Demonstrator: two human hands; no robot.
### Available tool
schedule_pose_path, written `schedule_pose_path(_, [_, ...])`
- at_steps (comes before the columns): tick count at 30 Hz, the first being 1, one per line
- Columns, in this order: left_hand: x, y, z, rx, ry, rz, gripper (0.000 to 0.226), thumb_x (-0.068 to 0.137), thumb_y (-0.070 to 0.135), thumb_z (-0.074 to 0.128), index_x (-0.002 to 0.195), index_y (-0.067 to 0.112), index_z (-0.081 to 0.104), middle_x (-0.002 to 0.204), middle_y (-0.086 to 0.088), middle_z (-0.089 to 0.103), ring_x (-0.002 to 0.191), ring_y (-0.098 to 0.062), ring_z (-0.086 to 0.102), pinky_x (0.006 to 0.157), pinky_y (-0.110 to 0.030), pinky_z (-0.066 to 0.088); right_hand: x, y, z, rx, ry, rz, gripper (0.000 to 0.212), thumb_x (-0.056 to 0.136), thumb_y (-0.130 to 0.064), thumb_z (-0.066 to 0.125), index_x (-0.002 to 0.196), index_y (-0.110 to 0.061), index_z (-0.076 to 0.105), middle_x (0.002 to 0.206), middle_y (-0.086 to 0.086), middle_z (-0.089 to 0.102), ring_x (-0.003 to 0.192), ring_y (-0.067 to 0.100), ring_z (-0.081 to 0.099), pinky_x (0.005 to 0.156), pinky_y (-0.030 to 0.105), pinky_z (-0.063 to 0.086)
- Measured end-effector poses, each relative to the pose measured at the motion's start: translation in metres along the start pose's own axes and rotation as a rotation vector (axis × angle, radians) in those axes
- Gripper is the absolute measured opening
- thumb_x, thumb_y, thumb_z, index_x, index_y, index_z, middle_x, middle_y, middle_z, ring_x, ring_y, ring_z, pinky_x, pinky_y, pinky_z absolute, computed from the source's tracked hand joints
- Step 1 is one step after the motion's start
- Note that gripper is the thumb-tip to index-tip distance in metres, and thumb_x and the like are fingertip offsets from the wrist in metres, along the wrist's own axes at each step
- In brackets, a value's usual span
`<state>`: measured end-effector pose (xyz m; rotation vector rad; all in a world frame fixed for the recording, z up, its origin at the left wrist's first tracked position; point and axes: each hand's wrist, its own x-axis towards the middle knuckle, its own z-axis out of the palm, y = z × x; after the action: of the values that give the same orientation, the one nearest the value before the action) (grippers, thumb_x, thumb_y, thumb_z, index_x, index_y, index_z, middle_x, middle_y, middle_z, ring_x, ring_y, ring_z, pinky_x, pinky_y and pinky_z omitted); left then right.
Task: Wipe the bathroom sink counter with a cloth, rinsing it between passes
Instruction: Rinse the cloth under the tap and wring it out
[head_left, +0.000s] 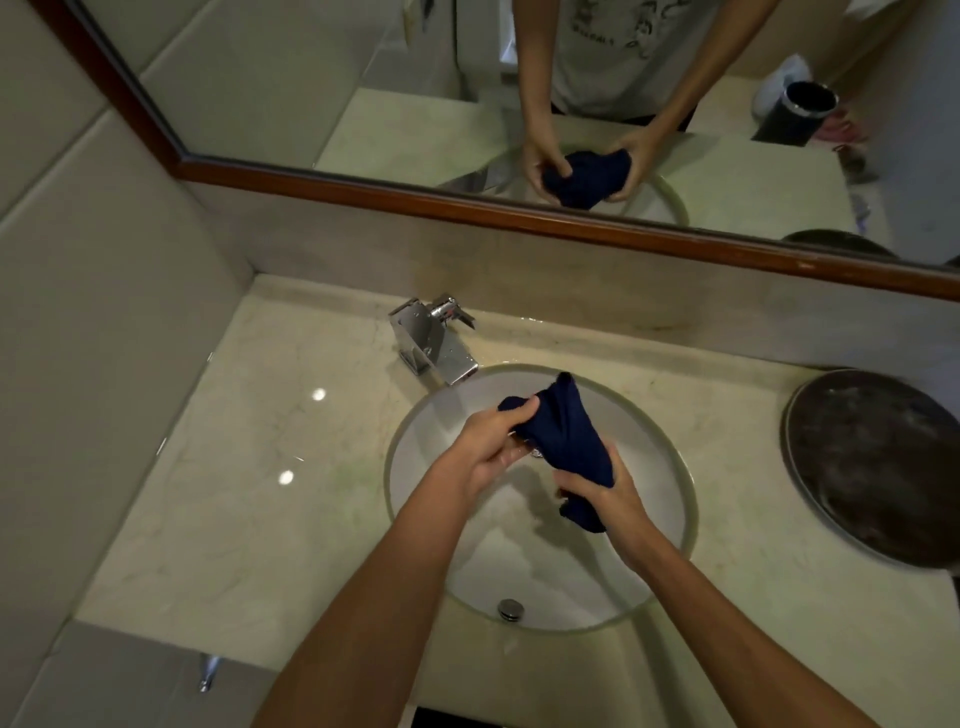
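Hands, two. Left hand (485, 447): fingers curled round the upper end of the cloth. Right hand (605, 499): fingers closed round the lower end, thumb pressed on top.

Cloth (563, 436), one, dark blue, bunched into a thick roll. It is held in the air over the basin, between the two hands. Its long axis runs on a slant, from the far tip pointing up toward the tap, down and toward the right hand, where a short tail hangs below the grip.

Basin (670, 483), one, round and white, directly beneath both hands. Drain plug (510, 609), one, chrome, nearer the person than the hands.

Tap (434, 340), one, squared chrome, beyond the left hand and just past the cloth's far tip.

Counter (249, 478), one, pale marble, around the basin on both sides; wet sheen beyond the tap.

Dark round tray (878, 467), one, well off to the right of the right hand.

Mirror (395, 93), one, wood-framed, beyond the hands.
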<state>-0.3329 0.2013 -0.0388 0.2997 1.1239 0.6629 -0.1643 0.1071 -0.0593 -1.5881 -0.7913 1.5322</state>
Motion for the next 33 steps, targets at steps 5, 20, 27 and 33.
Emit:
schedule_pose_path(5, [-0.019, -0.010, 0.021, 0.278, 0.021, 0.208, 0.035, 0.091, -0.004, 0.067, 0.124, 0.008, 0.070, 0.113, -0.012, 0.076, 0.107, -0.026, 0.072, 0.088, -0.036, 0.060, -0.004, -0.016, -0.027, -0.040, -0.165, 0.008, 0.083, 0.069, -0.053, 0.085, 0.142, -0.034, 0.052, 0.131, -0.011, 0.066, 0.120, 0.011, 0.064, 0.098, 0.032, 0.050])
schedule_pose_path(20, [-0.095, 0.020, 0.043, 0.827, 0.004, 0.547, 0.024, 0.103, 0.028, 0.060, 0.115, 0.012, 0.073, 0.106, -0.006, 0.077, 0.098, -0.020, 0.072, 0.084, -0.029, 0.057, -0.014, -0.115, -0.087, 0.018, -0.194, -0.122, 0.023, 0.089, -0.014, 0.070, 0.111, -0.009, 0.073, 0.107, 0.012, 0.077, 0.103, 0.031, 0.071, 0.086, 0.036, 0.052])
schedule_pose_path(27, [-0.093, -0.007, 0.061, 0.569, 0.167, 0.432, 0.034, 0.104, 0.045, 0.054, 0.113, 0.017, 0.071, 0.105, -0.004, 0.078, 0.098, -0.023, 0.073, 0.080, -0.038, 0.059, -0.031, -0.090, -0.070, 0.063, -0.232, 0.094, 0.050, 0.081, -0.007, 0.083, 0.126, -0.016, 0.065, 0.115, 0.003, 0.076, 0.107, 0.022, 0.072, 0.089, 0.039, 0.059])
schedule_pose_path(33, [-0.097, -0.020, 0.046, 0.695, -0.005, 0.250, 0.071, 0.086, 0.016, 0.083, 0.142, 0.020, 0.041, 0.120, -0.008, 0.074, 0.105, -0.022, 0.074, 0.088, -0.042, 0.062, -0.023, -0.077, -0.083, 0.192, -0.040, 0.082, 0.019, 0.097, -0.014, 0.065, 0.115, -0.015, 0.067, 0.108, 0.011, 0.077, 0.100, 0.028, 0.073, 0.084, 0.039, 0.059])
